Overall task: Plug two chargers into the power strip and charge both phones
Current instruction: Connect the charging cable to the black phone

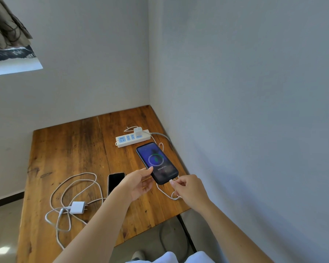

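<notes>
A white power strip [128, 140] lies near the table's far right corner, with one white charger [137, 131] plugged into its right end. Its thin white cable [164, 193] runs down to a dark phone [157, 162] whose lit screen shows a charging ring. My left hand [140, 184] holds that phone at its lower left edge. My right hand [188, 187] pinches the cable's plug at the phone's bottom port. A second phone [114, 182], screen black, lies flat left of my left hand. A second white charger [78, 207] with its coiled cable [72, 188] lies unplugged at front left.
The wooden table [68, 152] stands in a corner, with a white wall close along its right side and another behind it. The strip's grey lead [164, 136] runs off the right edge. The table's front edge is near my knees; floor shows to the left.
</notes>
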### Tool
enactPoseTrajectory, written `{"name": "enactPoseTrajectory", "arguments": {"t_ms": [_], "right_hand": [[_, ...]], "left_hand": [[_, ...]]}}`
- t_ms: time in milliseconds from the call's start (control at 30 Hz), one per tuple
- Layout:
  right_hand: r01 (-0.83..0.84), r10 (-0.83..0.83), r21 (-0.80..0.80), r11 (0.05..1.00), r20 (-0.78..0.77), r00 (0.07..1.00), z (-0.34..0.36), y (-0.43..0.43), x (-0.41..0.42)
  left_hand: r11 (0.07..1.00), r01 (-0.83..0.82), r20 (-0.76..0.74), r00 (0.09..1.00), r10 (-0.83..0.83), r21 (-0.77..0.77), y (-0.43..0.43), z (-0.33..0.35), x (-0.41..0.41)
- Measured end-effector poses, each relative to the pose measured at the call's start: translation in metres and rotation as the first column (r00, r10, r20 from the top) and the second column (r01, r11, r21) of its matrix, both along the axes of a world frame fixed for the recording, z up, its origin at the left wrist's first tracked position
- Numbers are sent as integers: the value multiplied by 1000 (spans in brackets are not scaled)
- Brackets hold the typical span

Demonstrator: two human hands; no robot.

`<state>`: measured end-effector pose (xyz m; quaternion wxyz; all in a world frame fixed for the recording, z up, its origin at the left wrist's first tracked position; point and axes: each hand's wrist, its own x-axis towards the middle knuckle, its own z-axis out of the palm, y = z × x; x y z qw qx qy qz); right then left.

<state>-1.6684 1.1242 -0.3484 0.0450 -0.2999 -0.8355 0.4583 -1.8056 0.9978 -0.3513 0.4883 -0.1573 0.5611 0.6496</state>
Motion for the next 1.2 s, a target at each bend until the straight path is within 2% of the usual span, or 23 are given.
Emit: {"name": "enactPoseTrajectory", "arguments": {"t_ms": [400, 1200], "right_hand": [[16, -16, -63, 998, -4, 1000, -5, 6, 1], [4, 0, -64, 998, 68, 998, -21, 16, -6]], "left_hand": [[1000, 6, -8, 1000, -6, -12, 5, -3, -2], [999, 10, 4, 1000, -10, -53, 12, -11, -7]]}}
